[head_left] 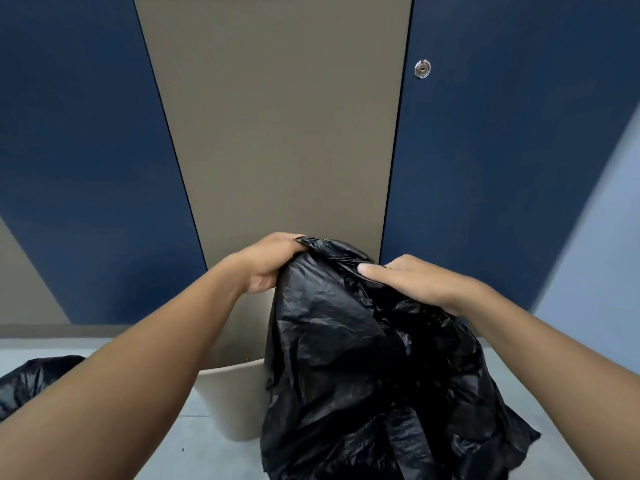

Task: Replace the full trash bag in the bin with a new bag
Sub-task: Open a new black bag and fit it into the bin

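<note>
A black trash bag (363, 358) hangs loose and crumpled in front of me, held up by its top edge. My left hand (270, 263) grips the bag's upper left corner. My right hand (408, 277) pinches the upper right part of the edge, thumb on top. Behind and below the bag stands a beige bin (235, 400); only its left side and part of its rim show, the bag hides the remainder. A second black bag (31, 382) lies on the floor at the far left, partly behind my left forearm.
Blue and taupe panels (277, 133) form the wall right behind the bin, with a round metal lock (422, 68) on the right blue door. Grey floor (194, 452) lies around the bin. A light wall (595, 258) closes off the right side.
</note>
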Demonstrator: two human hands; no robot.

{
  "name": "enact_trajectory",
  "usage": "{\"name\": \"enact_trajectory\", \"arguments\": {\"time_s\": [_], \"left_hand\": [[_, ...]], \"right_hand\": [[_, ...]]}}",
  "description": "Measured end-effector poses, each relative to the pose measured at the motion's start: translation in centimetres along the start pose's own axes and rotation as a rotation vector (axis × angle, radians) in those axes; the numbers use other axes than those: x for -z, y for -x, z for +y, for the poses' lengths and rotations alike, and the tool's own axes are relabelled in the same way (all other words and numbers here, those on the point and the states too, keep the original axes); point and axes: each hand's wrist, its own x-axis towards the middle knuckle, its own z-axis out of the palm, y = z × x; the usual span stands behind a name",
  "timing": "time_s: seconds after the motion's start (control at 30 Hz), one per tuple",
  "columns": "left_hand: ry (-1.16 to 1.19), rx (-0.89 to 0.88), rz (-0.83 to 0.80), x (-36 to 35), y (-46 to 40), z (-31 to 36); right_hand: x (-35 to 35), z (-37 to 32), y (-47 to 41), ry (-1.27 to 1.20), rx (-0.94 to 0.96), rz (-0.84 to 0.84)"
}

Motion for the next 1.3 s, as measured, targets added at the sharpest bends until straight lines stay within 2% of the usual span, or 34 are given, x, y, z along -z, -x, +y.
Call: {"name": "enact_trajectory", "arguments": {"time_s": [0.07,0.13,0.27,0.33,0.43,0.57,0.63,0.73,0.77,0.87,0.97,1.13,1.23,1.3], "left_hand": [[0.03,0.092,0.021,-0.1,0.1,0.5],[0.009,0.155,0.024,-0.1,0.3,0.8],[-0.038,0.075,-0.127,0.1,0.3,0.6],[-0.119,0.049,-0.134,-0.1,0.0,0.1],[-0.201,0.026,-0.015,-0.2,-0.3,-0.8],[-0.048,0.079,-0.04,0.0,-0.2,-0.3],[-0.001,0.14,-0.02,-0.1,-0.2,0.5],[-0.05,0.259,-0.071,-0.5,0.0,1.3],[-0.099,0.298,-0.104,-0.6,0.1,1.4],[-0.348,0.347,-0.139,-0.5,0.6,1.3],[-0.49,0.35,-0.159,-0.1,1.1,1.1],[-0.405,0.342,-0.195,0.1,1.3,1.3],[-0.35,0.305,-0.132,0.0,1.2,1.2],[-0.288,0.266,-0.095,-0.2,1.0,1.1]], "right_hand": [[0.3,-0.2,-0.1,-0.022,0.028,0.07],[0.9,0.1,-0.7,-0.171,0.03,0.126],[1.5,0.1,-0.7,-0.408,0.046,0.221],[1.9,0.6,-0.6,-0.494,0.025,0.243],[2.5,1.8,-0.3,-0.615,-0.075,0.183],[3.4,3.1,0.6,-0.633,-0.146,-0.039],[3.6,3.3,0.7,-0.469,-0.194,0.002],[3.8,4.1,0.0,0.206,-0.113,0.149],[3.9,4.5,-0.2,0.304,-0.076,0.172],[5.2,5.0,0.1,0.339,-0.018,0.169],[6.9,5.1,1.3,0.252,-0.008,0.061],[7.5,6.0,2.8,0.17,-0.124,0.031],[6.9,5.5,3.3,0.193,-0.101,0.095],[6.4,4.5,3.3,0.194,-0.009,0.102]]}}
